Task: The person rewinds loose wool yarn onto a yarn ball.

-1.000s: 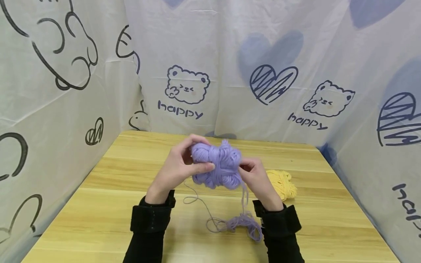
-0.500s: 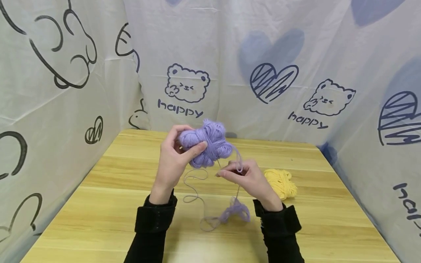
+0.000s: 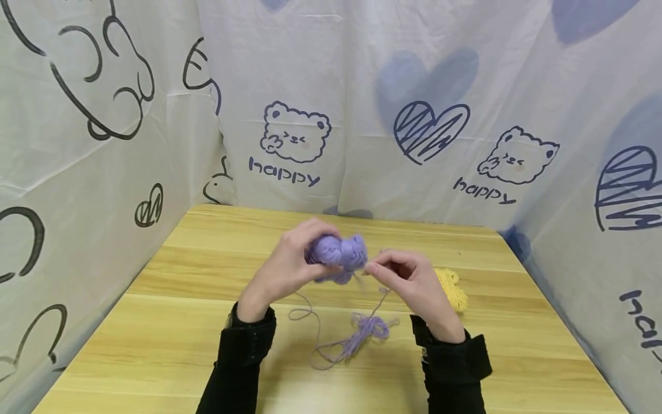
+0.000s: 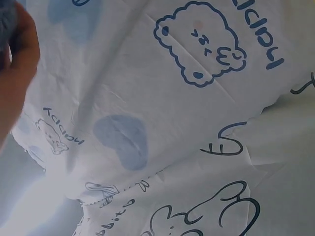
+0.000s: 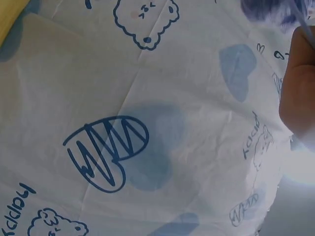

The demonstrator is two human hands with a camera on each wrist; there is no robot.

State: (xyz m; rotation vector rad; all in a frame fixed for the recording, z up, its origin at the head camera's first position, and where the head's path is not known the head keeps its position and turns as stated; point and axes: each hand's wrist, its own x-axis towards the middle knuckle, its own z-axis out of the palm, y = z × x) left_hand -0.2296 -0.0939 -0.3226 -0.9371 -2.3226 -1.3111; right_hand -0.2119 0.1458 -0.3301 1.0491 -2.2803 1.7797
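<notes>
My left hand (image 3: 281, 264) grips a lilac ball of yarn (image 3: 331, 250) above the table, fingers over the top and thumb across the near side. Just right of the ball, the thumb and index finger of my right hand (image 3: 416, 287) pinch a strand of the same yarn. Below, a loose tangle of lilac yarn (image 3: 369, 328) hangs low over the table, with a thin strand looping off to the left. The left wrist view catches only part of the left hand (image 4: 22, 64) at its edge. In the right wrist view, the blurred ball (image 5: 270, 11) shows above the right hand (image 5: 299, 88).
A yellow ball of yarn (image 3: 453, 290) lies on the wooden table (image 3: 170, 345), partly behind the right hand. White cloth (image 3: 362, 69) printed with hearts and bears hangs round the back and sides.
The ball first rose and tilted left, then came lower and right, turning in the left hand. My right hand has moved slightly right with the strand, and the loose tangle has shifted.
</notes>
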